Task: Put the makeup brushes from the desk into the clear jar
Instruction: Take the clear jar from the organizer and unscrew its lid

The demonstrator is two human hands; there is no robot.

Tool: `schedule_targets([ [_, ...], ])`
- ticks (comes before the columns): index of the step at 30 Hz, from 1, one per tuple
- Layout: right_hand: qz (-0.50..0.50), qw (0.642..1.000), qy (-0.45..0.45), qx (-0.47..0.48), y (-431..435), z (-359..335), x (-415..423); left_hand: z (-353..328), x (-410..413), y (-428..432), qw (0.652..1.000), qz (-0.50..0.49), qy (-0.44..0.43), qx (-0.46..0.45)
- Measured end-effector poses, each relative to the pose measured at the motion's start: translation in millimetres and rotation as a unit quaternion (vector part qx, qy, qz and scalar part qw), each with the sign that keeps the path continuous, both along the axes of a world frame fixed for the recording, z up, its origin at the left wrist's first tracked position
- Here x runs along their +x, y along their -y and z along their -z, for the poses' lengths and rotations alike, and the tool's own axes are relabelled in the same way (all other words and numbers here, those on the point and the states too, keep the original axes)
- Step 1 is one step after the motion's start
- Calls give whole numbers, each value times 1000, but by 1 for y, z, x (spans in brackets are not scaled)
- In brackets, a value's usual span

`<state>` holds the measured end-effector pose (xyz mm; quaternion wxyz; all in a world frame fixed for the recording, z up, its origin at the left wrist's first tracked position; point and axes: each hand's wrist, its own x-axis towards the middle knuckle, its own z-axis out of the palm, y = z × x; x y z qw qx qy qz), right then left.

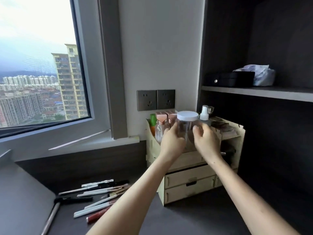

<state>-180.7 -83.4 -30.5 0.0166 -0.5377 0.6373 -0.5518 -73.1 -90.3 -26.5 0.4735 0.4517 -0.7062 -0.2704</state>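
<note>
Makeup brushes: your brushes (101, 192) lie loose on the dark desk (186, 217) at lower left, a fanned heap of white and wooden handles with a red tube (96, 217) at its near edge; nothing holds them
Clear jar: your clear jar (186, 128) with its white lid (187, 115) on is at the top of the pale wooden organizer (194, 177), between both of your hands; you cannot tell whether it rests there or is lifted
Left hand: your left hand (171, 141) is cupped on the jar's left wall, fingers curled round the plastic
Right hand: your right hand (205, 139) presses on the jar's right wall, thumb on the front
Crowding at the jar: pink boxes (166, 118) and a green tube (153, 121) stand just beside it on the left, a white spray bottle (204, 112) just beside it on the right; the wall with two sockets (155, 100) is close behind
Overhead: a dark shelf (257, 93) juts out above and to the right of the organizer, with open air between it and the lid
Open desk: bare dark surface spreads in front of the organizer's drawers and between your forearms
Left edge: a grey slab (25, 200) covers the desk's left corner, and a metal rod (50, 217) lies along its edge near the brushes
</note>
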Motion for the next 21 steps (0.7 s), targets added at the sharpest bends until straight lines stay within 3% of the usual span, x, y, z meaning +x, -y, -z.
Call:
schedule_targets([
  [4,-50,993,42,-94,-28,-21,11,-13,12,-24,995,22,-75,-64],
  [8,-164,968,112,-151,-72,-30,38,-26,44,-65,969,-15,-44,-244],
  [10,-236,949,162,-136,-94,-27,54,-21,62,-82,953,-70,14,-293],
  [14,-336,917,214,-13,-126,-12,82,13,106,-106,941,-163,68,-290],
  [16,-328,926,182,52,-131,2,92,39,128,-114,934,-186,107,-287],
  [19,-269,956,-3,114,-135,19,107,79,158,-128,912,-199,209,-293],
  [21,-274,942,-112,162,-139,26,119,99,177,-139,897,-196,245,-311],
])
